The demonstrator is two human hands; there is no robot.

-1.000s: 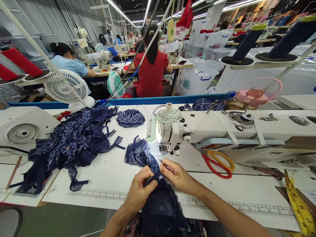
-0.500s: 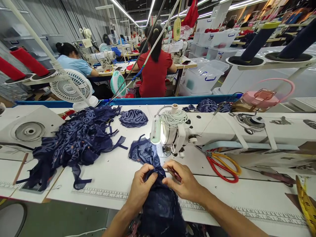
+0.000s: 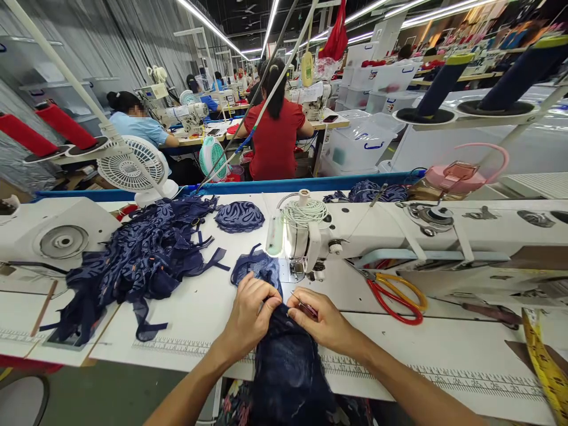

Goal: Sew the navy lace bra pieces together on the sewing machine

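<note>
navy lace cloth (image 3: 284,355), matt white table (image 3: 199,313)

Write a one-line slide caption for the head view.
Both hands, left hand and right hand, pinch navy lace fabric before a white sewing machine; scissors alongside.

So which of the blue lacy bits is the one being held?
The navy piece at the table's front edge, pinched by both hands. The big pile and the round cup lie untouched.

I am looking at a garment factory floor: white industrial sewing machines (image 3: 310,236) are lining long white worktables (image 3: 204,322), people (image 3: 275,130) are sitting at rows of further machines, and a heap of navy lace pieces (image 3: 133,260) is lying beside red-handled scissors (image 3: 394,293).
</note>
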